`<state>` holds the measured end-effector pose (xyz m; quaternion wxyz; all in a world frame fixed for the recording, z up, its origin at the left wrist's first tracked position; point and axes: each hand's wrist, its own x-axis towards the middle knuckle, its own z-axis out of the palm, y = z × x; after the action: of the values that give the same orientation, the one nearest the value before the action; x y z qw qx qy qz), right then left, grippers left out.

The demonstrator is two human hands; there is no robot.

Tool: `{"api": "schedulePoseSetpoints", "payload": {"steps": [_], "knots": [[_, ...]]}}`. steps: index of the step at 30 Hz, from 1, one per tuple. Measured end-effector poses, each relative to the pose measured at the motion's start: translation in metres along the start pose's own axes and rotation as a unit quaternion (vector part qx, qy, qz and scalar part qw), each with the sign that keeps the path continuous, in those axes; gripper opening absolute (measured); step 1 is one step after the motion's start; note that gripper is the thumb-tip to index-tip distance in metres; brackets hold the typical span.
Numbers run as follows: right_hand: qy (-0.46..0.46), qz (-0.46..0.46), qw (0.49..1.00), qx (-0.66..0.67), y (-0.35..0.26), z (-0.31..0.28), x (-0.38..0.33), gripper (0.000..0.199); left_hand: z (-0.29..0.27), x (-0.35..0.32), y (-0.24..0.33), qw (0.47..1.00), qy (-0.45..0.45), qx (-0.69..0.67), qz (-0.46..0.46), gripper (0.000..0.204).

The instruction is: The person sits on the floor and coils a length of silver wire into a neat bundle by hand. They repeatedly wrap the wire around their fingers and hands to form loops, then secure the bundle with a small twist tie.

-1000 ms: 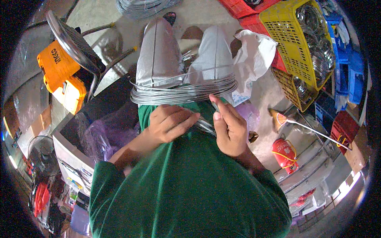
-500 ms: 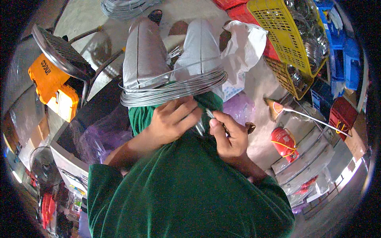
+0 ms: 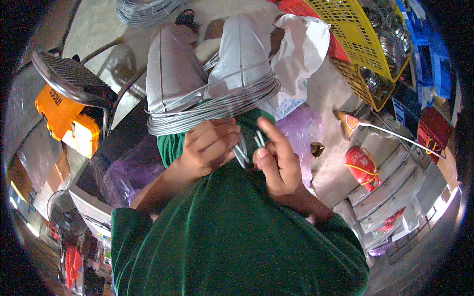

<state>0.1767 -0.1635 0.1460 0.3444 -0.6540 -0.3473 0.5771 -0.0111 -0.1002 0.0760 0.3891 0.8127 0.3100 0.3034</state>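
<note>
The left hand (image 3: 210, 145) is curled tight around the near strands of a grey wire coil (image 3: 212, 106) looped over both knees at frame centre; the right hand (image 3: 276, 160) pinches a few strands, forefinger raised. This looks like bundling. Next likely calls for keeping strands taut. A yellow crate (image 3: 365, 39) sits upper right, an orange case (image 3: 66, 121) at left.

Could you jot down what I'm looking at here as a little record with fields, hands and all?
Setting: cluttered workshop floor, seen from above
Left hand: closed around strands of grey wire
Right hand: pinching wire strands by its fingertips
Wire coil: looped around both knees of the seated person
Left side: orange tool case
Right side: yellow crate, white plastic bag
Top: second wire coil on the floor
</note>
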Motion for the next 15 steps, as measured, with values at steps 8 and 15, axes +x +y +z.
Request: {"api": "schedulePoseSetpoints", "payload": {"steps": [8,15], "knots": [[-0.012,-0.104,0.986,-0.130,0.007,-0.007,-0.002,0.024,0.006,0.004,-0.002,0.994,0.030,-0.100,-0.013,0.027],[-0.012,-0.115,0.988,-0.101,0.010,-0.005,0.003,0.023,0.006,0.004,-0.001,0.991,0.013,-0.127,-0.029,0.028]]}}
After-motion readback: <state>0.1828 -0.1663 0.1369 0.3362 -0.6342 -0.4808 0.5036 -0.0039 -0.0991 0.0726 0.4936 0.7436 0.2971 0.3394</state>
